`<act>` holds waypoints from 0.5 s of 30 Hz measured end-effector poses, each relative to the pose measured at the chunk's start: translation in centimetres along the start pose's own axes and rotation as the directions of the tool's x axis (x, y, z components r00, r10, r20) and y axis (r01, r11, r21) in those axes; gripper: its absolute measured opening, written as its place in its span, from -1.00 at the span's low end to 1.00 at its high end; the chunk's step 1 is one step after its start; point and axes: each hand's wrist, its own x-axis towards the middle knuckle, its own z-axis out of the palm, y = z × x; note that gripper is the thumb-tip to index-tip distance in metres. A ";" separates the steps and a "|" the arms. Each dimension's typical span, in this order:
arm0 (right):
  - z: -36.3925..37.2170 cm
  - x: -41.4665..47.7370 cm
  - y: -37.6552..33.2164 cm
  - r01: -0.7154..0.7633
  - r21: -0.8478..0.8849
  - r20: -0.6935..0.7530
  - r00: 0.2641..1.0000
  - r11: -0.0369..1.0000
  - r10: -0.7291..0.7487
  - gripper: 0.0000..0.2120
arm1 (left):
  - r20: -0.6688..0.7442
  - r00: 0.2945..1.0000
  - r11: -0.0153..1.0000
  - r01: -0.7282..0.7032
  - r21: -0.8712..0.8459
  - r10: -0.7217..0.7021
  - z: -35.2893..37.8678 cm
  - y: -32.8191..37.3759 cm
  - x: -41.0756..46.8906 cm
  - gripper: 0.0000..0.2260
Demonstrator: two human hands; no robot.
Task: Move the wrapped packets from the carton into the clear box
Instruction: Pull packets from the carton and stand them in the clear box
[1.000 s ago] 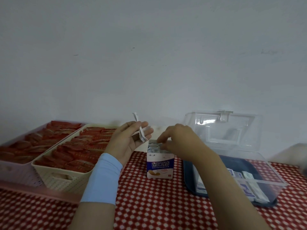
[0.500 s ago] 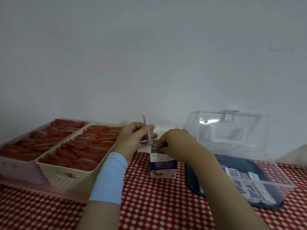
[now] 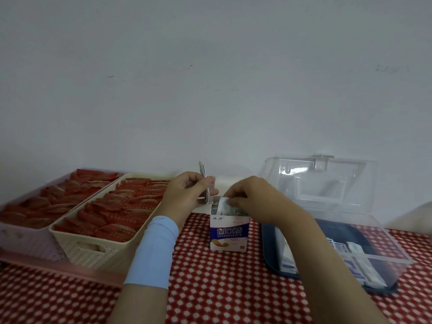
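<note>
Checkered cloth (image 3: 222, 288): right hand (image 3: 251, 198) grip pinching packet (image 3: 224, 206) in carton (image 3: 229, 232); left hand (image 3: 187, 195) pinching another.

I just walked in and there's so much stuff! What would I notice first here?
Probably the two hands in the middle: the right hand is pulling a wrapped packet out of the little blue-and-white carton, while the left hand holds another packet upright. Next, the two baskets full of red wrappers on the left, and the clear box with its lid up on the right.
</note>
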 end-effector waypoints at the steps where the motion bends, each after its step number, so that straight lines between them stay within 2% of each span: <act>1: -0.1 0.0 0.0 0.004 0.006 -0.045 0.999 1.000 -0.003 -0.81 | 0.005 1.000 1.000 -0.003 -0.001 0.003 0.0 0.0 0.0 -0.87; 4: -0.7 0.0 -0.2 0.044 0.039 -0.241 0.970 0.998 -0.033 -0.83 | 0.033 0.999 1.000 -0.024 -0.009 0.024 -0.1 0.1 0.0 -0.88; 6: -1.1 -0.1 -0.2 0.082 0.101 -0.309 0.950 0.991 -0.047 -0.83 | 0.064 0.997 0.999 -0.043 0.001 0.043 -0.2 0.1 -0.1 -0.89; 9: -1.4 -0.3 -0.2 0.136 0.217 -0.336 0.940 0.967 -0.057 -0.80 | 0.152 0.988 1.000 -0.022 -0.010 0.023 -0.5 0.0 0.0 -0.91; 12: -1.6 -0.5 -0.6 0.192 0.327 -0.314 0.946 0.925 -0.086 -0.79 | 0.288 0.957 0.994 0.070 -0.082 -0.044 -0.9 -0.1 -0.1 -0.93; 15: -1.2 -0.4 -1.1 0.211 0.363 -0.294 0.950 0.908 -0.104 -0.79 | 0.390 0.917 0.966 0.176 -0.192 -0.089 -0.8 -0.1 -0.5 -0.83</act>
